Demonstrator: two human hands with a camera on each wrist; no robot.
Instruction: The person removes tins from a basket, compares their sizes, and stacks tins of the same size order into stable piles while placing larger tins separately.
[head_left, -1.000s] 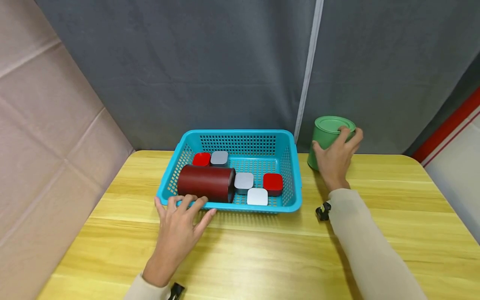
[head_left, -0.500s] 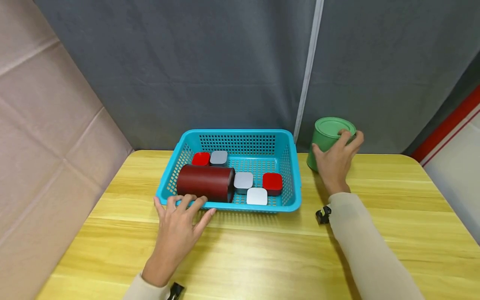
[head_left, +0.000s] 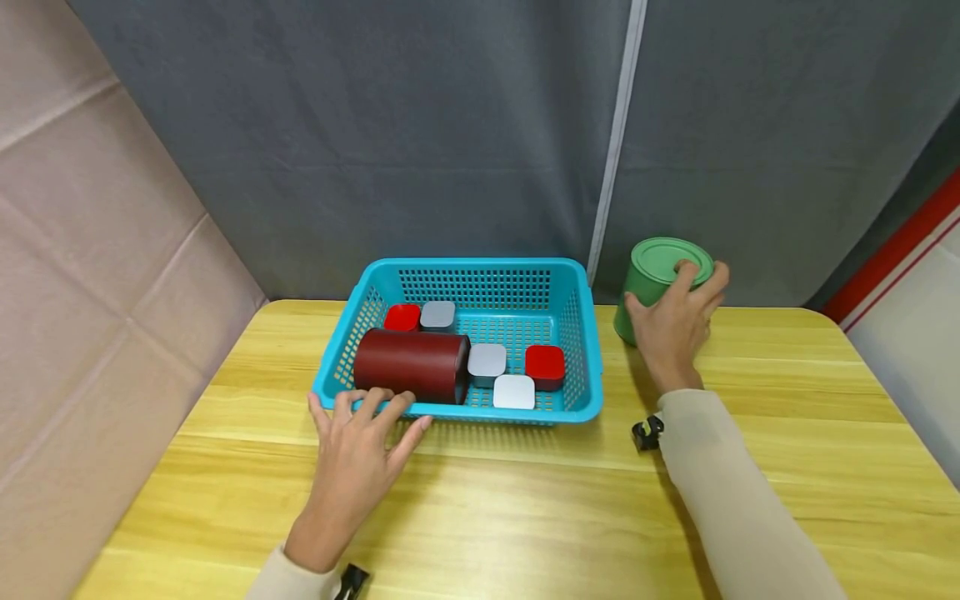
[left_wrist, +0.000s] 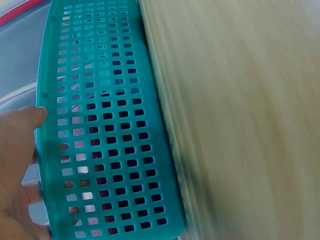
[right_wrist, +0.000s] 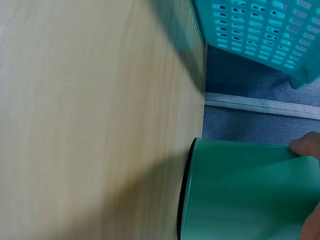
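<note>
A person's right hand (head_left: 670,333) grips an upright green can (head_left: 643,287), thumb against its side, fingers bent over the lid (head_left: 657,257). To the left of that grip, the person's left hand (head_left: 352,454) hooks spread fingers over the near rim of a blue basket (head_left: 487,414). Just beyond those fingers lies a dark red cylinder (head_left: 408,365), red blocks (head_left: 545,367) and pale blocks (head_left: 487,363) beside it.

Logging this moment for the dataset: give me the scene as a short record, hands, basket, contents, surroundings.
left hand: grips near rim of blue basket
right hand: holds green can, roughly upright
can position: right of basket, outside it
basket contents visible: dark red cylinder on its side, two red-topped blocks, three pale-topped blocks
surface: wood-grain table
backdrop: grey curtain
</note>
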